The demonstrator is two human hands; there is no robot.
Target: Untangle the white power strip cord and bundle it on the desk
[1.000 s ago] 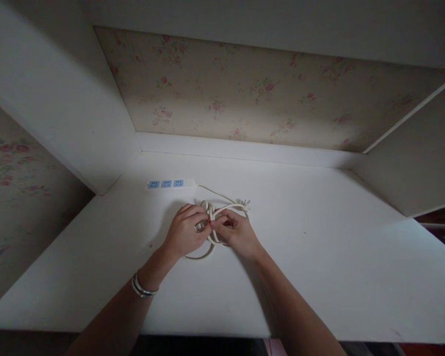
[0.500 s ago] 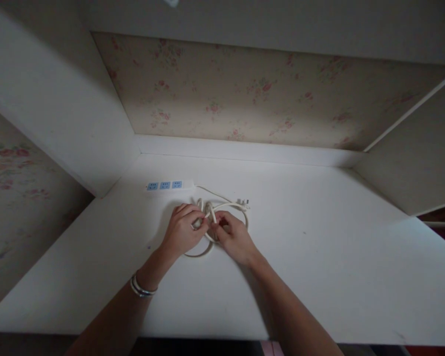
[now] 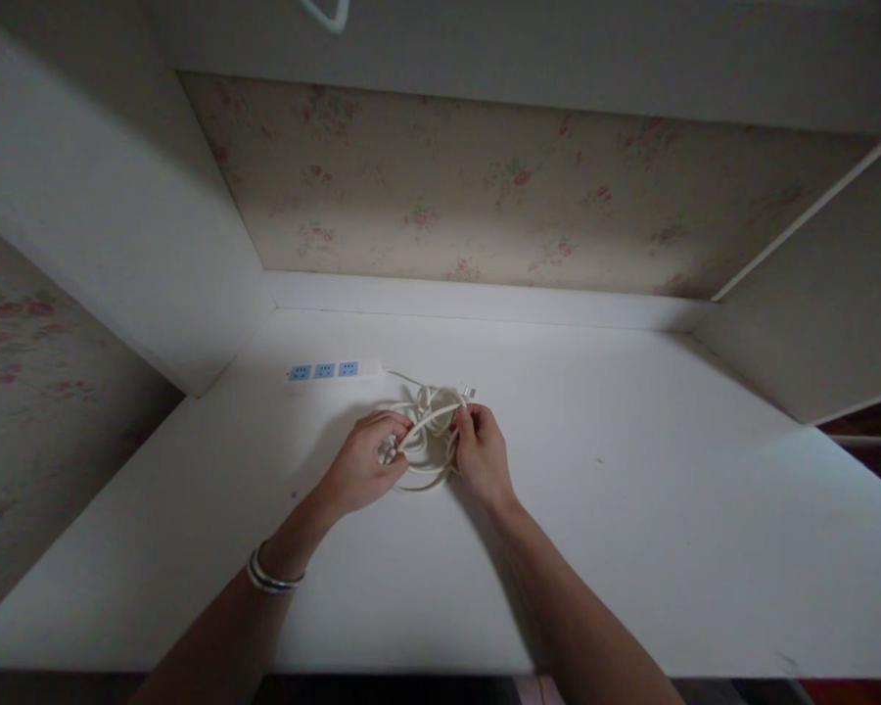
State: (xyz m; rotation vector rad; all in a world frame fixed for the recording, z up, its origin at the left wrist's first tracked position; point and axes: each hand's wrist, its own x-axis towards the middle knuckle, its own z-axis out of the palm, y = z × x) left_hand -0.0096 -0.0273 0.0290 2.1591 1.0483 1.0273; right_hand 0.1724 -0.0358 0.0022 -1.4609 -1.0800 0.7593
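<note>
A white power strip (image 3: 335, 371) with three blue socket blocks lies on the white desktop (image 3: 631, 548). From its right end runs a cream cord (image 3: 430, 421), heaped in loose, tangled loops. My left hand (image 3: 371, 452) pinches the cord at the left of the heap. On the right side, my right hand (image 3: 483, 452) grips a stretch of it between thumb and fingers. One length of cord spans the gap between both hands. The plug (image 3: 470, 393) rests just beyond my right hand, its metal prongs showing. Two bangles (image 3: 268, 576) circle my left wrist.
A flowered wall panel (image 3: 447, 196) stands behind the desktop, under a pale overhead board (image 3: 529, 59). White side panels (image 3: 117, 196) enclose the left and right. A white hook-like piece (image 3: 330, 15) hangs at the top. The desktop's front edge runs near my forearms.
My right hand has moved right and slightly away from the left one, drawing a length of cord across between them. The loops have shifted and bunched differently. The power strip stays put.
</note>
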